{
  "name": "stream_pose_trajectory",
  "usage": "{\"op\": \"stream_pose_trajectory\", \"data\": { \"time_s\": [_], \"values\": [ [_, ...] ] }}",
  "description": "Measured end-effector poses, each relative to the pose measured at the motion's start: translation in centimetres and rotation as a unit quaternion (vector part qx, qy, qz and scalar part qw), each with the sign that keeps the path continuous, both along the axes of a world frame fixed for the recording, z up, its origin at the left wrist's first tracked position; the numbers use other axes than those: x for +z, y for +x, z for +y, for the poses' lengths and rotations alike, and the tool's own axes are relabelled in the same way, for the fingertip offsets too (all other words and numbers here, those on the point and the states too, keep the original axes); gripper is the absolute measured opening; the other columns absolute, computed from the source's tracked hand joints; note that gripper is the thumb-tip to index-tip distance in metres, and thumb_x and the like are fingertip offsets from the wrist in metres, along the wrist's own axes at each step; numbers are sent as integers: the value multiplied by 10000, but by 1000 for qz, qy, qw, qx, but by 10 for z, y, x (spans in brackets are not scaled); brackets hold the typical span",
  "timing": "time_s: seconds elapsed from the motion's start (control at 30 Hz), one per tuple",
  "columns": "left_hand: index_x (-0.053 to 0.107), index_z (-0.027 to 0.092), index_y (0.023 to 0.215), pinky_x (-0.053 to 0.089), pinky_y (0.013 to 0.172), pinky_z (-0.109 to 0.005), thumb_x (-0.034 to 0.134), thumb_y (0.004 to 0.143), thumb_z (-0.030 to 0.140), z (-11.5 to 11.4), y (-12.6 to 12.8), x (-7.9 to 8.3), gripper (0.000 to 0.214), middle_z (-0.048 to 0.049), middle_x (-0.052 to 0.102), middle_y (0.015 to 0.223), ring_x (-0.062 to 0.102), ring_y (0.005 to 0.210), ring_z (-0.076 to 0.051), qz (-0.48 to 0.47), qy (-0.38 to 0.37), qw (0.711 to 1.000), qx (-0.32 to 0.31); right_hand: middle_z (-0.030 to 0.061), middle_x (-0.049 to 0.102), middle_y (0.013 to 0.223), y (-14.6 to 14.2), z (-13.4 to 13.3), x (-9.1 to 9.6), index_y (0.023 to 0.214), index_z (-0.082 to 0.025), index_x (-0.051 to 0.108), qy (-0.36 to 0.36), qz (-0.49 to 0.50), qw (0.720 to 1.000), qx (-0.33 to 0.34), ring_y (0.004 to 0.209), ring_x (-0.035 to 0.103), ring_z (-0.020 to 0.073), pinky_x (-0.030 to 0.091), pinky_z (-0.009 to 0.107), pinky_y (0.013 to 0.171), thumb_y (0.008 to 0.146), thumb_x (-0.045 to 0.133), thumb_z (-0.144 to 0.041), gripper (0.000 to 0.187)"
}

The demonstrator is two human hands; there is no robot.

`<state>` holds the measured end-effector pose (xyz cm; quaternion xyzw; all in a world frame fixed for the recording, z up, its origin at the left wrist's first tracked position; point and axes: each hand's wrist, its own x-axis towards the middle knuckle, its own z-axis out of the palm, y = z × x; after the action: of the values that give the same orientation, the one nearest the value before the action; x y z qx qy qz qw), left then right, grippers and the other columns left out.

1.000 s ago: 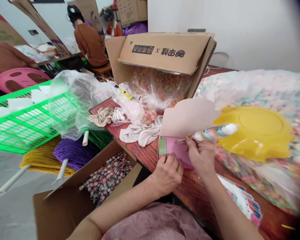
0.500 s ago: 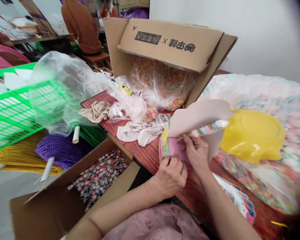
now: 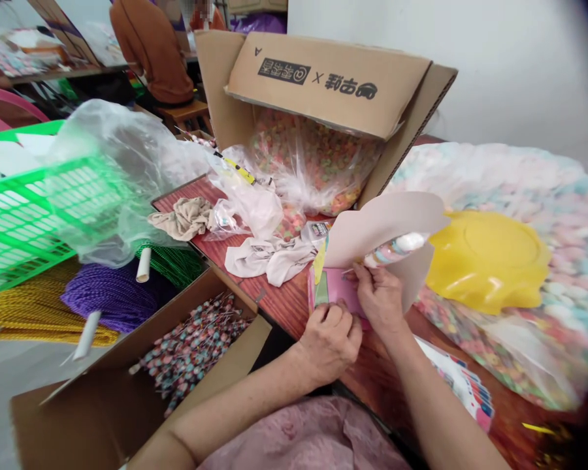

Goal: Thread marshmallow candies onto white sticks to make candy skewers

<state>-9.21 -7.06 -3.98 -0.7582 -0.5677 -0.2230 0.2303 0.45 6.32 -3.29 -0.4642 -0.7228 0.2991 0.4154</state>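
Note:
My right hand (image 3: 379,294) is closed, pinching the stick end of a marshmallow skewer (image 3: 396,249) with pale pink, white and blue pieces. The skewer points up and right, in front of a pale scalloped card (image 3: 387,219) standing upright. Left of it, my left hand (image 3: 330,339) is curled closed at the near edge of a pink and green pad or packet (image 3: 340,287). Its fingertips are mostly hidden, so what they pinch cannot be made out. A crumpled white cloth (image 3: 272,258) lies beyond that hand on the red-brown table (image 3: 274,300).
Right stand a yellow scalloped bowl, upside down (image 3: 490,261), and big bags of marshmallows (image 3: 563,222). Behind is an open carton (image 3: 328,75) with bagged candy. At left are a carton of beaded sticks (image 3: 191,359), a green basket (image 3: 24,209) and corded bundles (image 3: 110,294). A person (image 3: 151,52) sits farther back.
The skewer's far end has swung left and looks shorter, with its tip now in front of the card. Both hands keep nearly the same place; the whole view has shifted slightly.

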Motion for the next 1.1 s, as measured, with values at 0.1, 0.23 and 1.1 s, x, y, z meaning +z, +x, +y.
{"op": "stream_pose_trajectory", "data": {
  "time_s": [0.1,0.23,1.1],
  "values": [
    [662,93,1058,452,833,-360,492,916,183,0,0,0,240,-168,700,1070,623,916,-233,-3,6,1000,-2,76,714,650,-1,-1,0,753,-189,686,-30,12,999,35,526,647,208,540,327,588,879,567,-530,383],
    [667,94,1047,452,825,-363,492,913,188,0,0,-1,239,-166,699,1054,622,901,-233,-3,9,1000,0,79,710,647,-1,-3,2,731,-189,671,-46,30,998,28,541,652,211,540,322,578,863,590,-549,392],
    [669,113,1064,452,851,-369,490,914,187,1,1,-2,245,-161,703,1072,621,924,-232,-9,16,1000,2,74,714,639,-13,-7,6,753,-172,671,-130,125,983,25,486,646,191,564,304,488,799,644,-647,478]
  ]
}}
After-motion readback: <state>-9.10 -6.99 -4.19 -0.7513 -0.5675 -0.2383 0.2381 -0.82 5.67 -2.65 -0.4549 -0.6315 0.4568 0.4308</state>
